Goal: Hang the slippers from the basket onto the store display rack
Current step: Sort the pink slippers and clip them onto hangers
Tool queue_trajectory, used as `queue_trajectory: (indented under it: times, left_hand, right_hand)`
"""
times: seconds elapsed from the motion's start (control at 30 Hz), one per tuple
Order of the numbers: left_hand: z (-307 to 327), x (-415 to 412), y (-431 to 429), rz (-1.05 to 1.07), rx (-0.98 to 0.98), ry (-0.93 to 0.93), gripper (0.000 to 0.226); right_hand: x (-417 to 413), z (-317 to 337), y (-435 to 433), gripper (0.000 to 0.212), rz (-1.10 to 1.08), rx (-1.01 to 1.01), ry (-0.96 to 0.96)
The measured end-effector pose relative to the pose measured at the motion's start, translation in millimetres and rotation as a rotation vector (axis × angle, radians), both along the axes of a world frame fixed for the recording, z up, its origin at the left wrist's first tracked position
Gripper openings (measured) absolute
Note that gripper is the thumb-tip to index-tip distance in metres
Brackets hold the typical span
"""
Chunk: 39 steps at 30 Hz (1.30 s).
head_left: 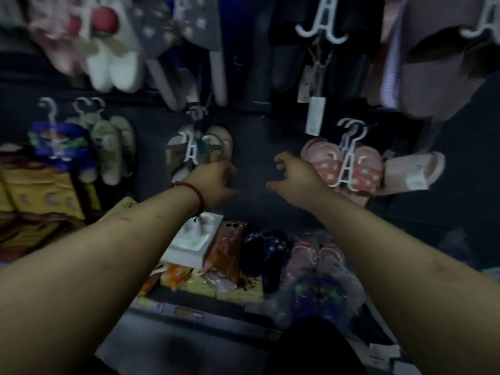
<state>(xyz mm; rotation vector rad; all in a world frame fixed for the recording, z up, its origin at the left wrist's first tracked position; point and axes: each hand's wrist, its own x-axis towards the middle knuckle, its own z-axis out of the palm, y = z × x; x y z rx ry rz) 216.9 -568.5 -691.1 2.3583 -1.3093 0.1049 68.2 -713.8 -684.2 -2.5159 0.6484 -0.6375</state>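
A pair of beige-pink slippers (pixel 216 147) with a small bear hangs on a white hanger on the dark display rack (pixel 254 136). My left hand (pixel 213 182), with a red string at the wrist, reaches up to the lower end of this pair and overlaps it. Its fingers are loosely curled and the thumb stands apart, with nothing between them. My right hand (pixel 295 174) hovers in front of the bare rack panel, fingers loosely curled and holding nothing. It is just left of a hanging pink spotted pair (pixel 365 171). The basket is out of view.
More slippers hang around: a blue and pale green group (pixel 89 147) at left, white (pixel 116 69), black (pixel 319 63) and mauve pairs (pixel 438 77) above. Below lie packaged goods (pixel 227 250), navy slippers (pixel 267 255) and bagged slippers (pixel 319 282) on a low shelf. Yellow boxes (pixel 40 196) stand at left.
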Motion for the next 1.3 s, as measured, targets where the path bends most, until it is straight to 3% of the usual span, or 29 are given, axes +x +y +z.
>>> queue_trajectory:
  times: [0.17,0.33,0.57,0.73,0.97,1.2,1.3]
  left_hand:
    - [-7,38,105,0.244,0.115,-0.037,0.069]
    - [-32,54,199,0.442,0.135,0.036,0.069]
    - [-59,33,349,0.747,0.214,0.077,0.073]
    - [-81,-2,450,0.977,0.287,0.09,0.074]
    - [-135,-60,556,1.221,0.272,0.254,0.073]
    - [-191,-103,618,1.341,0.327,0.381,0.071]
    - [-215,-109,637,1.378,0.338,0.473,0.069]
  right_hand:
    - [60,-10,77,0.057,0.233,-0.046,0.09]
    - [122,-28,149,0.075,0.422,-0.146,0.147]
    - [182,-61,283,0.08,0.765,-0.147,0.247]
    - [200,-80,387,0.082,0.976,-0.255,0.28]
    - [197,-139,510,0.084,1.21,-0.277,0.32]
    - [193,-198,577,0.074,1.313,-0.3,0.456]
    - [194,-218,595,0.084,1.34,-0.303,0.519]
